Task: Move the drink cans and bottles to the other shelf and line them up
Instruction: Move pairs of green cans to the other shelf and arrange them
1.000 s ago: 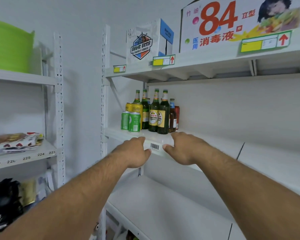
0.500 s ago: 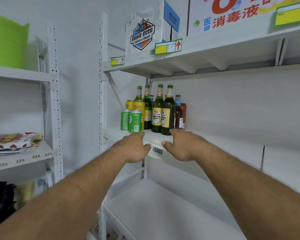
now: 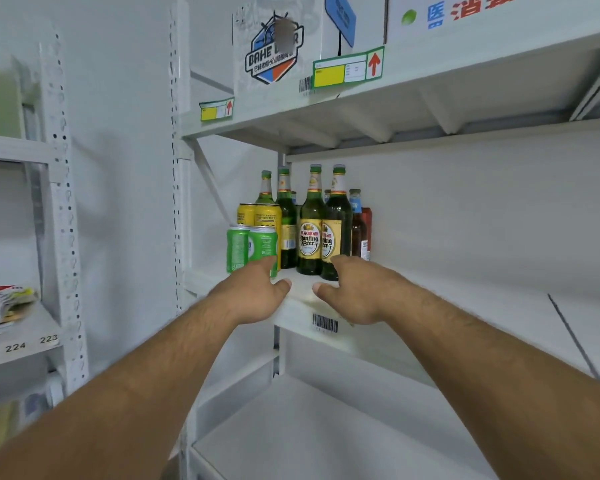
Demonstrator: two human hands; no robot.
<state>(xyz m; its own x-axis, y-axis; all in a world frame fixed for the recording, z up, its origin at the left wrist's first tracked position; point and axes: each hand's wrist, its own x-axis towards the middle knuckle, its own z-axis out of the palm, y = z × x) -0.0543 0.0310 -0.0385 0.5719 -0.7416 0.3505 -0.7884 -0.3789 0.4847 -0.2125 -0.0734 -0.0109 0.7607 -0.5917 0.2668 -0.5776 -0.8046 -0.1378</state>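
Drinks are bunched in the left back corner of the middle white shelf (image 3: 430,299). Two green cans (image 3: 253,245) stand in front, two yellow cans (image 3: 260,214) behind them. Several green beer bottles (image 3: 310,230) stand to their right, with a small brown bottle (image 3: 357,230) and a red can (image 3: 367,220) at the far right. My left hand (image 3: 257,289) reaches over the shelf edge, fingertips at the right green can. My right hand (image 3: 354,289) hovers at the foot of the front beer bottles. Neither hand grips anything.
Above, a shelf carries a beer carton (image 3: 274,46) and a larger box (image 3: 482,12). A bare white shelf (image 3: 326,438) lies below. To the left stands another rack (image 3: 59,202) with packets (image 3: 4,306) on a numbered shelf.
Both hands have moved forward from the shelf's front edge onto the shelf, up to the cans and bottles. The view has come closer to the drinks.
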